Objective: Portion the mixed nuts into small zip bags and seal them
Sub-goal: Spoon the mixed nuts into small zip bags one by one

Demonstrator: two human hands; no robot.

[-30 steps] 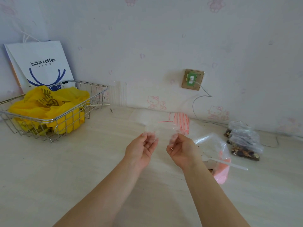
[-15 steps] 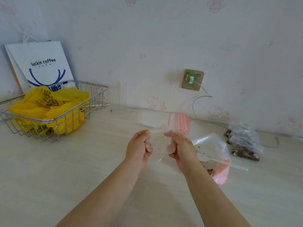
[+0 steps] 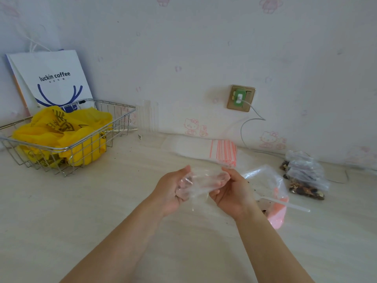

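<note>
A small clear zip bag is stretched between both hands above the middle of the table. My left hand grips its left side with curled fingers, and my right hand pinches its right side. A stack of flat zip bags with red seal strips lies behind my hands near the wall. To the right lies a larger open plastic bag with a pink bottom, a few dark crumbs inside and a white plastic spoon across it. Further right sit filled bags of mixed nuts.
A wire basket holding yellow plastic bags stands at the back left, with a white paper coffee bag leaning on the wall behind it. A wall socket with a plugged-in cable is above the table. A clear container stands by the wall.
My hands came together from open palms, took hold of the clear bag and now pull its sides apart a little lower.
</note>
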